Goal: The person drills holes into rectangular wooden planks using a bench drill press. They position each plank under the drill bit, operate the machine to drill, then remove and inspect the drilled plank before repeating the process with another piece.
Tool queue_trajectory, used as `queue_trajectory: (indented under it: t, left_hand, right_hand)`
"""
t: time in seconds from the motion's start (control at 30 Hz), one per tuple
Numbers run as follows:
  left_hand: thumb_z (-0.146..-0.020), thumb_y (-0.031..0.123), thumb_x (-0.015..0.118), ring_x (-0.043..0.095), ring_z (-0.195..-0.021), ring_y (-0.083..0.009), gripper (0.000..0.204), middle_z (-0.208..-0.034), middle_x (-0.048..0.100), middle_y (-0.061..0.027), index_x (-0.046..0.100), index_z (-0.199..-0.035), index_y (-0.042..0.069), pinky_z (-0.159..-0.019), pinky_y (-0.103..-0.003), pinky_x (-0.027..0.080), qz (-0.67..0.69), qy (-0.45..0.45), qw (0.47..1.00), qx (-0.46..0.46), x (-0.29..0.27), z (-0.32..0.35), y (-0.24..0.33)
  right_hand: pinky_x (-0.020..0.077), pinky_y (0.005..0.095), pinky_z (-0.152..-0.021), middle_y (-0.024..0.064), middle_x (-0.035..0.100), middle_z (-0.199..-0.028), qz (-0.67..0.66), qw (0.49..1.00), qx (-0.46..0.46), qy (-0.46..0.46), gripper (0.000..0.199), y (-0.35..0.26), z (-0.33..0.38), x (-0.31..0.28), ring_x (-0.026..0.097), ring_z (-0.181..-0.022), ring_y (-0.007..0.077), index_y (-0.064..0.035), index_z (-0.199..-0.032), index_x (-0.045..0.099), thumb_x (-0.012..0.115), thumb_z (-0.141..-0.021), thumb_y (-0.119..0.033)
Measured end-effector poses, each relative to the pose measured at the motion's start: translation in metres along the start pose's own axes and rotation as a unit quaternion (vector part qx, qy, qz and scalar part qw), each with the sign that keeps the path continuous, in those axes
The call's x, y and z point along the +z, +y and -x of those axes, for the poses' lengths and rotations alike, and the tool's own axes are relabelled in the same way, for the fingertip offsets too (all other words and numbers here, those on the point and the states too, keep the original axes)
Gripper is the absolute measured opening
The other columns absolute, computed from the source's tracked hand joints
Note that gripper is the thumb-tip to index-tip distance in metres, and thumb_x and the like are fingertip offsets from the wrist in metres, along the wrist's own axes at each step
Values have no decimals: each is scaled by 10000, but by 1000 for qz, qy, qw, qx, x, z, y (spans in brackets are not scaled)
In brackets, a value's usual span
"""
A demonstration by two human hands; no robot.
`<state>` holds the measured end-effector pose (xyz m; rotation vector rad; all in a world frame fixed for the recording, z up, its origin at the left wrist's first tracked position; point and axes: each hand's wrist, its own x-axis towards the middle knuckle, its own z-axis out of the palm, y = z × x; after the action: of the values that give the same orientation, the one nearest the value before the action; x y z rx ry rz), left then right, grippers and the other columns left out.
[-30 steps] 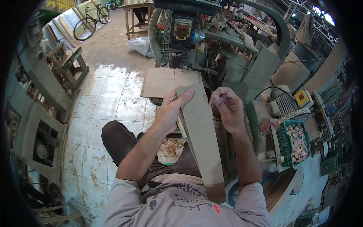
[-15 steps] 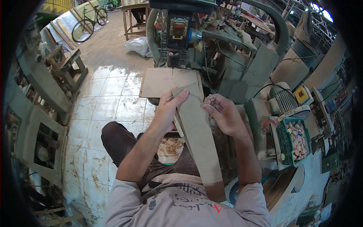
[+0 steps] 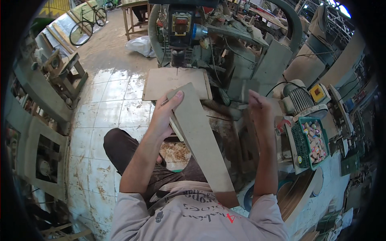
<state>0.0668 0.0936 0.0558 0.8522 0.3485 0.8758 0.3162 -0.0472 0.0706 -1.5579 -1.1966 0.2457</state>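
A long, tapered pale board (image 3: 201, 136) slants from near the machine's table down to my lap, its near end dark brown in shadow. My left hand (image 3: 164, 114) is closed around its narrow far end, thumb on the top face. A thin, stick-like thing (image 3: 164, 102) shows at those fingers. A second pale strip (image 3: 176, 127) is visible beneath the board's left edge. My right hand (image 3: 260, 107) is raised to the right, apart from the board and smeared by motion. A blurred grey shape (image 3: 245, 90) shows beside its fingertips; whether they hold it I cannot make out.
Ahead stands a machine (image 3: 181, 30) with a thin bit over its square wooden table (image 3: 173, 86). On the right are a motor (image 3: 299, 100) with a yellow switch box (image 3: 317, 93) and a green basket (image 3: 309, 144) of small pieces. Sawdust (image 3: 175, 152) lies below.
My right hand has left the board's right edge and moved right and slightly up. The board's far end has shifted left with my left hand; the whole view has shifted slightly too.
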Motion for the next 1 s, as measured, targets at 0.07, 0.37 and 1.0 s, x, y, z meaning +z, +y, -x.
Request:
queue_trajectory:
  t: [0.07,0.37,1.0]
  left_hand:
    - [-925,255,612,659,-868,-190,350,-997,640,-108,542,-1158,3,-732,-347,567,24,-3,1000,-6,0,-3,-1]
    - [-935,511,495,621,-999,-270,557,-1121,580,-193,505,-1228,37,-856,-406,536,68,-132,989,-23,-10,-11,-12]
    - [-801,347,760,581,-1061,-175,719,-1163,590,-111,441,-1341,-3,-880,-321,503,-23,-82,996,26,5,4,0]
  right_hand:
    - [472,308,-809,59,636,-990,100,995,-28,1,280,15,11,0,571,-935,117,12,-1171,595,594,-927,-125]
    - [363,307,-1018,114,486,-1340,-309,879,95,-351,676,-23,87,58,459,-1205,162,51,-1413,339,625,-919,-312]
    - [419,343,-910,163,479,-1122,-32,983,-10,-181,738,-53,103,75,492,-1048,252,-72,-1432,389,730,-795,-222]
